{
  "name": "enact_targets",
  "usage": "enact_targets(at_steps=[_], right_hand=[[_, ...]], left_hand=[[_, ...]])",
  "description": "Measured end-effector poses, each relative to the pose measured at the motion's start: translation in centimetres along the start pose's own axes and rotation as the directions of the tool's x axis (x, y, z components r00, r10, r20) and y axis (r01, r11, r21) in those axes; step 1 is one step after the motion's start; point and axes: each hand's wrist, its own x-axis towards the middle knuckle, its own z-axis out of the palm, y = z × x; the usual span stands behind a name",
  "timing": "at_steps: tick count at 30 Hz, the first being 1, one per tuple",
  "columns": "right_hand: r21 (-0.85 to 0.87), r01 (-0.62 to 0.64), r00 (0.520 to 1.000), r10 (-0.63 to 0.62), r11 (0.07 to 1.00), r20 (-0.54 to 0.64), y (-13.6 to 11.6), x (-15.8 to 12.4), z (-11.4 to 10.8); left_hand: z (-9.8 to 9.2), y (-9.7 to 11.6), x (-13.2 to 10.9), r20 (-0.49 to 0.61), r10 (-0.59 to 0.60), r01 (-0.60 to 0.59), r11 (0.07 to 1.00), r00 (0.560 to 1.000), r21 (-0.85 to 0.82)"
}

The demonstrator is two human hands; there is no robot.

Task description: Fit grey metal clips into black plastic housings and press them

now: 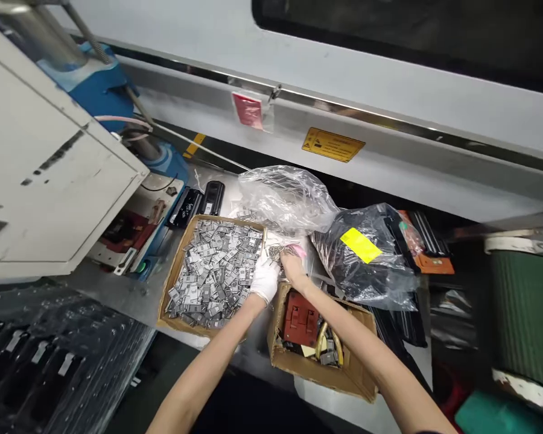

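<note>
My left hand (pixel 265 278), in a white glove, rests at the right edge of a cardboard box (pixel 174 283) filled with several small grey metal parts (pixel 215 265). Its fingers are curled, and what they hold is hidden. My bare right hand (pixel 292 265), with pink finger cots, is closed on a small bunch of metal parts (pixel 281 250) just above the left hand. Both hands meet between the box and a crumpled clear plastic bag (pixel 287 196).
A smaller cardboard box (pixel 357 377) under my right forearm holds a red part (pixel 301 317) and odds and ends. A dark bag with a yellow label (pixel 359 244) lies at right. A white machine cabinet (pixel 40 163) stands left, black trays (pixel 49 361) at lower left.
</note>
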Motion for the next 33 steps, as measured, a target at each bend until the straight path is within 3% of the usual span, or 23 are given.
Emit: enact_targets(at_steps=[4,7,9,12,15,18,21,25,29,33], right_hand=[[0.216,0.088,0.995,-0.076,0.972,-0.063,1.5,-1.1,-0.6],[0.455,0.144,0.985,-0.084,0.879,-0.150,2.2,-2.5,-0.7],[0.632,0.151,0.983,-0.049,0.760,-0.177,2.6,-3.7,-0.8],[0.855,0.112,0.991,0.007,0.507,-0.134,2.9,-6.2,-1.1],[0.963,0.067,0.994,0.065,0.261,-0.087,2.8,-9.2,-1.7],[0.995,0.062,0.986,0.150,0.073,-0.072,2.3,-11.6,-2.2],[0.993,0.085,0.971,0.229,-0.077,-0.065,1.6,-12.9,-2.3],[0.972,0.096,0.970,0.241,-0.215,-0.043,1.2,-13.5,-2.6],[0.960,0.092,0.985,0.162,-0.265,-0.050,1.3,-14.1,-3.4],[0.954,0.179,0.975,0.177,-0.239,-0.138,0.9,-14.3,-3.7]], left_hand=[[-1.1,1.0,-0.4,-0.101,-0.080,0.074,0.995,0.992,-0.062],[-2.5,1.7,-0.4,-0.223,-0.119,0.101,0.991,0.968,-0.089],[-3.7,2.1,-0.5,-0.258,-0.058,0.040,0.996,0.965,-0.076],[-5.5,2.4,-1.2,-0.244,0.121,-0.132,0.991,0.962,-0.030],[-6.7,3.0,-2.3,-0.243,0.268,-0.274,0.962,0.932,0.011],[-6.8,4.2,-3.4,-0.253,0.358,-0.372,0.928,0.899,-0.009],[-5.6,5.3,-4.4,-0.310,0.339,-0.386,0.916,0.889,-0.105],[-4.3,5.5,-5.0,-0.384,0.203,-0.331,0.893,0.901,-0.305],[-5.9,5.3,-5.2,-0.276,0.088,-0.233,0.800,0.957,-0.553],[-9.2,7.4,-5.8,-0.010,0.028,-0.024,0.585,1.000,-0.811]])
